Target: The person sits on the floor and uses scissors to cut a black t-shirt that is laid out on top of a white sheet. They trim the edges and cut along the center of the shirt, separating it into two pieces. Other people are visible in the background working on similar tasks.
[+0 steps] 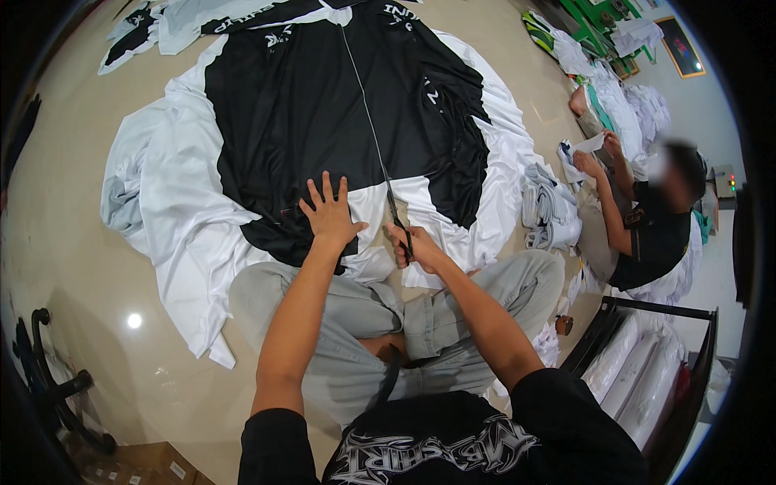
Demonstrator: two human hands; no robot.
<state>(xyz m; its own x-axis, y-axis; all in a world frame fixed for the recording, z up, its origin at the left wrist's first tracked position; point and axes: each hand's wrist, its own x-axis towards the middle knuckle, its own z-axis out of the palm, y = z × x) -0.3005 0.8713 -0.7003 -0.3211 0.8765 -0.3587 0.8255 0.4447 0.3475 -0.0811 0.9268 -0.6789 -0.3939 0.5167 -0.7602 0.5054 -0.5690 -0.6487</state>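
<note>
Cutting: likely the step in hand, with the scissors (394, 210) pointing away from the person at the near edge of the black-and-white cloth (283, 121)
Next snip: would seem to call for holding the cloth flat and guiding the tip along the thin pale line (366, 105) running up the black part
Left hand (329, 217): open, fingers spread, palm down on the cloth, left of the line
Right hand (414, 245): closed around the scissors' handles; I cannot tell how far the scissors are parted
Cloth's place: spread on the floor (73, 242) before the person's folded legs (517, 283)
</note>
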